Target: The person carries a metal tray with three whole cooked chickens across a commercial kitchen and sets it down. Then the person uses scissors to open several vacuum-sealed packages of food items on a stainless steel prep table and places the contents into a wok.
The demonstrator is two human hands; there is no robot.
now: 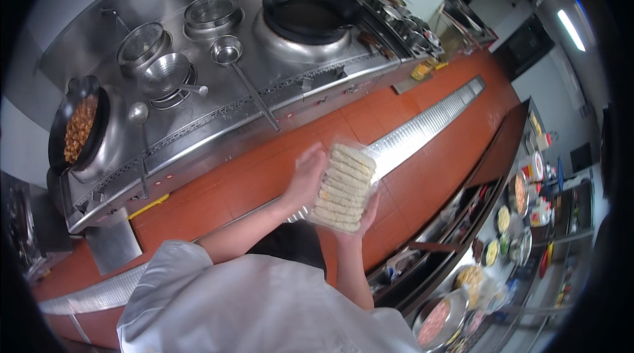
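A clear plastic pack of pale, breaded-looking food sticks [345,188] is held in front of me, over the floor. My right hand [370,215] grips its lower right side, the fingers partly hidden behind the pack. My left hand [308,174] is motion-blurred at the pack's left edge; whether it grips the pack or only lies against it is unclear. The sticks lie in one row, side by side, under the clear wrap.
A steel wok range [218,88] carries a large black wok [312,13], a wok of browned chunks [80,127], a perforated strainer [167,77] and ladles [228,51]. A metal drain grate [426,122] crosses the red tiled floor [322,135]. Right, a counter holds a bowl of pink meat [435,322].
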